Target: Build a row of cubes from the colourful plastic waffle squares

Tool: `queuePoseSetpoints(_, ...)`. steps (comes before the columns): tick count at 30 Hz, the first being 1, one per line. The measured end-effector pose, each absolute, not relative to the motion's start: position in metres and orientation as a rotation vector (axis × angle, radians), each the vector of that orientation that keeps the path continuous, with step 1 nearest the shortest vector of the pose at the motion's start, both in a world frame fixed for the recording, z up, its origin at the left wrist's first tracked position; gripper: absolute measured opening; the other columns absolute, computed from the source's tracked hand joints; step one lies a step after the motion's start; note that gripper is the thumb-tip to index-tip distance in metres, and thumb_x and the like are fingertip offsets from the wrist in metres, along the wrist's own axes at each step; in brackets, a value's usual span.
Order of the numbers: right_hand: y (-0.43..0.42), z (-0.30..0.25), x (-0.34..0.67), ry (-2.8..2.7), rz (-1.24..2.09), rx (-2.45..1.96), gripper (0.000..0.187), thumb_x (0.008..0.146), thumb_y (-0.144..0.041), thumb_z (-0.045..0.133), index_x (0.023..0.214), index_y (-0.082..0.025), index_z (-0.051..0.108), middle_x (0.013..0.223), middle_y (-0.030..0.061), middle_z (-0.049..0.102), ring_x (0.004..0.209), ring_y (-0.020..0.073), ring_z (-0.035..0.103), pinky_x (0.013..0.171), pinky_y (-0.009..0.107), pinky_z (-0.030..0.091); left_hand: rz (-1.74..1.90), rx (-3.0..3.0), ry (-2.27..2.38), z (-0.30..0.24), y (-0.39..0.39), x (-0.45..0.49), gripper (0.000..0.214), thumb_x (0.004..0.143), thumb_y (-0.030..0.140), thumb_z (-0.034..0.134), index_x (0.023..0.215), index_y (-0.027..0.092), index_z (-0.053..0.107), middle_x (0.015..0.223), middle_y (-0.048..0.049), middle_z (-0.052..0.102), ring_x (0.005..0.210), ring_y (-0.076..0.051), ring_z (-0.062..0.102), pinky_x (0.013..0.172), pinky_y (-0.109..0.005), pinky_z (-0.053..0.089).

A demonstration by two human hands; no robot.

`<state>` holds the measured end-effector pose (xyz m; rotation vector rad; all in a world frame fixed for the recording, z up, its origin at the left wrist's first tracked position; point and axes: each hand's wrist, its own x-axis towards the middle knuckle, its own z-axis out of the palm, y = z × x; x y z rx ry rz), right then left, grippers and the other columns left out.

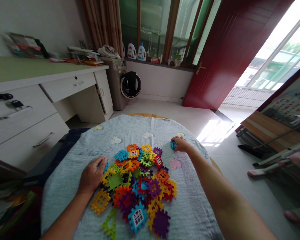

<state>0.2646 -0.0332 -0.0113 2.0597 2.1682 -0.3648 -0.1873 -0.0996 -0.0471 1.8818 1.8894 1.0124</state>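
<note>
A pile of colourful plastic interlocking tiles (140,186) lies on a round table under a pale blue quilted cloth (190,206). My left hand (93,174) rests palm down at the pile's left edge, fingers curled over a blue tile (106,165) and touching a green tile (115,181). My right hand (180,144) reaches out to the far right of the pile and closes its fingers on a single small blue tile (173,144), apart from the others.
A white desk with drawers (40,100) stands to the left, a washing machine (122,83) behind it. A red door (222,56) and bright windows are at the right. Folded furniture (277,146) lies on the floor to the right.
</note>
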Motion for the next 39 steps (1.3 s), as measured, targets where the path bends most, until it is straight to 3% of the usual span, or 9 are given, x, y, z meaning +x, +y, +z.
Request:
queuePoseSetpoints(3, -0.032, -0.012, 0.267, 2.172, -0.385, 2.064, 0.069, 0.064, -0.017, 0.072, 0.131, -0.026, 0.057, 0.135, 0.0097, 0.054, 0.120, 0.0318, 0.048, 0.093, 0.039, 0.039, 0.994, 1.880, 1.899, -0.047, -0.100, -0.187, 0.045, 0.082, 0.056, 0.041, 0.087, 0.021, 0.069, 0.102, -0.0094, 0.076, 0.102, -0.027, 0.068, 0.094, -0.033, 0.051)
queuePoseSetpoints(9, -0.036, 0.002, 0.300, 2.154, -0.368, 2.161, 0.082, 0.070, -0.020, 0.067, 0.148, -0.023, 0.040, 0.146, 0.0102, 0.046, 0.124, 0.0281, 0.046, 0.095, 0.035, 0.039, 1.013, 1.900, 1.888, -0.049, -0.099, -0.188, 0.042, 0.081, 0.055, 0.042, 0.085, 0.023, 0.069, 0.100, -0.0074, 0.076, 0.099, -0.025, 0.068, 0.092, -0.032, 0.052)
queuePoseSetpoints(15, -0.049, -0.004, 0.327, 2.043, -0.358, 2.195, 0.078, 0.062, -0.020, 0.073, 0.137, -0.024, 0.053, 0.138, 0.0097, 0.053, 0.117, 0.0306, 0.051, 0.092, 0.037, 0.041, 1.014, 1.887, 1.904, -0.053, -0.097, -0.190, 0.043, 0.081, 0.056, 0.042, 0.086, 0.022, 0.069, 0.103, -0.0081, 0.076, 0.101, -0.026, 0.068, 0.093, -0.034, 0.051)
queuePoseSetpoints(21, -0.047, -0.016, 0.326, 2.043, -0.357, 2.155, 0.059, 0.061, -0.019, 0.072, 0.119, -0.024, 0.064, 0.124, 0.0081, 0.058, 0.105, 0.0266, 0.055, 0.085, 0.033, 0.042, 0.992, 1.890, 1.901, -0.054, -0.097, -0.191, 0.044, 0.081, 0.057, 0.042, 0.088, 0.022, 0.068, 0.104, -0.0083, 0.075, 0.103, -0.026, 0.068, 0.094, -0.033, 0.051)
queuePoseSetpoints(33, -0.044, -0.012, 0.325, 2.072, -0.333, 2.117, 0.059, 0.061, -0.014, 0.072, 0.119, -0.025, 0.064, 0.123, 0.0077, 0.059, 0.105, 0.0254, 0.056, 0.086, 0.031, 0.043, 0.945, 1.890, 1.909, -0.057, -0.097, -0.193, 0.049, 0.082, 0.059, 0.041, 0.092, 0.020, 0.069, 0.107, -0.0098, 0.074, 0.107, -0.028, 0.067, 0.096, -0.035, 0.050)
queuePoseSetpoints(39, -0.043, -0.009, 0.321, 2.064, -0.327, 2.098, 0.052, 0.061, -0.015, 0.073, 0.113, -0.020, 0.065, 0.119, 0.0105, 0.059, 0.098, 0.0240, 0.059, 0.081, 0.029, 0.043, 0.947, 1.899, 1.913, -0.058, -0.097, -0.193, 0.051, 0.082, 0.060, 0.040, 0.092, 0.019, 0.069, 0.107, -0.0103, 0.074, 0.106, -0.028, 0.067, 0.096, -0.035, 0.051)
